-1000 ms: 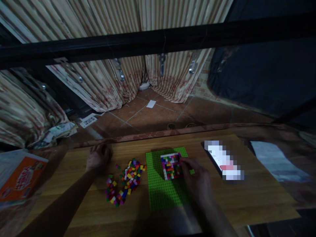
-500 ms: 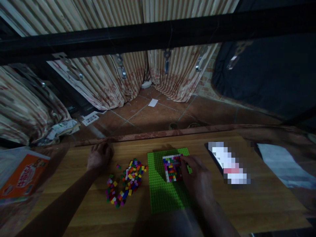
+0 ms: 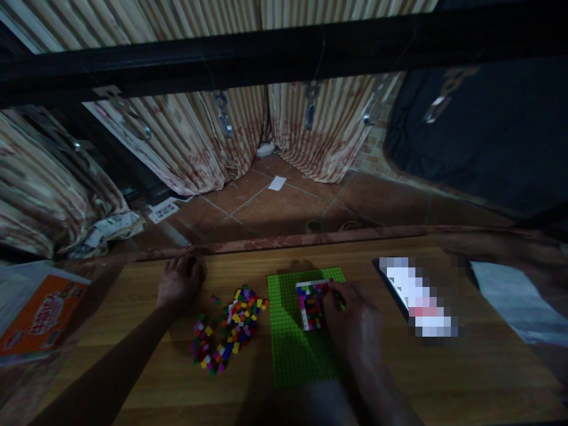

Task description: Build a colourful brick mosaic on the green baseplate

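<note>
My left hand [image 3: 178, 280] rests on the wooden table near its far edge, fingers loosely curled, with nothing visible in them. To its right lies a loose pile of small coloured bricks [image 3: 242, 316]. A green studded baseplate [image 3: 288, 361] sits beside the pile. On the plate stands a square of multicoloured bricks [image 3: 313, 302] with a white border along its far and left sides. My right hand [image 3: 352, 316] is over the right side of this square, thumb and fingers pinched together at it. Whatever they hold is hidden, and the hand covers the square's right part.
A phone [image 3: 415, 299] with a blurred screen lies on the table [image 3: 155, 384] right of the plate. An orange package [image 3: 44, 316] is at the far left, and a pale sheet [image 3: 517, 302] at the right. A dark bar [image 3: 284, 62] with hanging metal clips crosses above.
The whole view has shifted slightly, so things appear a little further right. My right hand has moved slightly over the brick square, its fingers still pinched. The left hand stays put.
</note>
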A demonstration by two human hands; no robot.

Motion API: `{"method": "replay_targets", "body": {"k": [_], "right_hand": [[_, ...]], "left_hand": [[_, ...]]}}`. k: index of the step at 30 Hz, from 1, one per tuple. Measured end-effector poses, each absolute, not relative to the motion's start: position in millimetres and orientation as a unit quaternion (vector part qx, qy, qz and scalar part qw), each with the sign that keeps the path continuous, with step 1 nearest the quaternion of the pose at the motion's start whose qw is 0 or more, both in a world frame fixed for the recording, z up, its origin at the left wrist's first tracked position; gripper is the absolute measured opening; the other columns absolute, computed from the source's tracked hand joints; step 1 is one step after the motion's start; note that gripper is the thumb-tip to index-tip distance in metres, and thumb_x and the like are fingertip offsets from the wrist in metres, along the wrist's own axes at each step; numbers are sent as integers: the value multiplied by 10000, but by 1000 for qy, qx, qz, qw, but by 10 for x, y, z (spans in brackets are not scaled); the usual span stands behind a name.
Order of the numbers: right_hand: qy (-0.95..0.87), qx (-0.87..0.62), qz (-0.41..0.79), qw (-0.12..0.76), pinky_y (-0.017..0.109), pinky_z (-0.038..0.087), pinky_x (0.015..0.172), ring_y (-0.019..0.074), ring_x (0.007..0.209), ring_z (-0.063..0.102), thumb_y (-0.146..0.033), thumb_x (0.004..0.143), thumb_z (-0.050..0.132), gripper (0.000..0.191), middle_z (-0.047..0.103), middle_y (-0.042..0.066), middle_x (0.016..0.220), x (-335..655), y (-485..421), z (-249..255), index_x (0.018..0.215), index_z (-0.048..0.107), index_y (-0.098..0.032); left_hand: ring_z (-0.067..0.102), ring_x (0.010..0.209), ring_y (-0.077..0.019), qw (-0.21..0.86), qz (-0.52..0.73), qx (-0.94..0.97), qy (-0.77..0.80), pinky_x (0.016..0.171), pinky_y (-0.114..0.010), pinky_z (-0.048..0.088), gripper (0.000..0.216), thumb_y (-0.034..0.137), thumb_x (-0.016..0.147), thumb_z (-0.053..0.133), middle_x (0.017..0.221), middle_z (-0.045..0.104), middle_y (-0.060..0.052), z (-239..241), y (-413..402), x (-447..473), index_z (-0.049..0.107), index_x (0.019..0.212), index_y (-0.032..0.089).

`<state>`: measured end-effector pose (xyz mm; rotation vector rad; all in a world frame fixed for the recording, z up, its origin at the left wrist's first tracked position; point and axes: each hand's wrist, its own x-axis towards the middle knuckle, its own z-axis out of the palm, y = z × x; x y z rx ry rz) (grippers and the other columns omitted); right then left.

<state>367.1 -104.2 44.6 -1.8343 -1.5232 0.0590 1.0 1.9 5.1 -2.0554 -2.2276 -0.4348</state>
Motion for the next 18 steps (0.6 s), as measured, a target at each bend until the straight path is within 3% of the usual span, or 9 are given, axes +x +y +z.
{"method": "replay_targets", "body": {"k": [11,18], "right_hand": [[-528,-667,227,474,295,521,679,179,755,650,-313,837,599,185,686,56,879,3853,-1081,401,893,736,-202],[-404,-666,334,531,337,535,705,209,806,656,-393,764,682,320,700,74,932,3951,-1108,333,999,695,-177]], "left_hand": [[508,1118,-299,44,-141,-671,-726,958,-430,417,432,423,873,366,1152,605,-139,52,8,17,597,1117,152],[496,1134,-303,34,-151,-669,-727,973,-442,414,428,421,870,378,1158,600,-132,67,4,32,592,1132,158]]}}
